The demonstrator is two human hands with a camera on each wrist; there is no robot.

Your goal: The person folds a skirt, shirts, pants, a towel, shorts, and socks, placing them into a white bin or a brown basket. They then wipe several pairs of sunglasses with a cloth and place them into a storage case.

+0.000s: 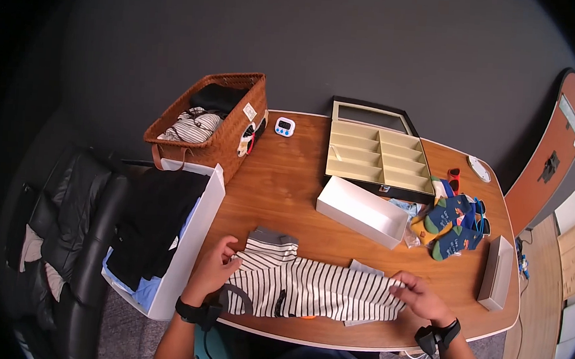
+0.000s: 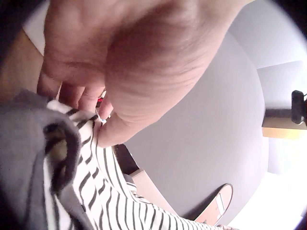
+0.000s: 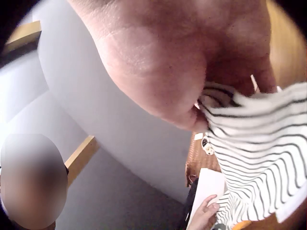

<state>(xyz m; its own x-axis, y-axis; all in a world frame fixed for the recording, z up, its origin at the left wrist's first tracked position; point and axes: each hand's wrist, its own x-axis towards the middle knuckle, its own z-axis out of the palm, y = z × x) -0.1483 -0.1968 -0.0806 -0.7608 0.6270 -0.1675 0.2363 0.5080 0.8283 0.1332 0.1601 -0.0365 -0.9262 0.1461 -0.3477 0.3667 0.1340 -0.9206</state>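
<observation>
A white garment with dark stripes (image 1: 333, 289) and grey trim lies stretched along the table's front edge. At its left end, near the grey neckband, my left hand (image 1: 211, 272) pinches the fabric; the left wrist view shows that thumb (image 2: 115, 132) on the striped cloth (image 2: 103, 182). My right hand (image 1: 422, 299) pinches the garment's right end, and in the right wrist view the cloth (image 3: 259, 153) is gathered between the thumb and fingers of that hand (image 3: 177, 62). A grey cuff (image 1: 273, 237) points away at the upper left. A white sheet partly shows beneath.
Behind the garment are a white open box (image 1: 362, 211) and a divided case (image 1: 379, 156). Socks (image 1: 457, 238) and sunglasses lie to the right, near a narrow box (image 1: 496, 274). At left stand a wicker basket (image 1: 231, 132) and a white bin (image 1: 193, 239) of clothes. A timer (image 1: 284, 126) sits behind.
</observation>
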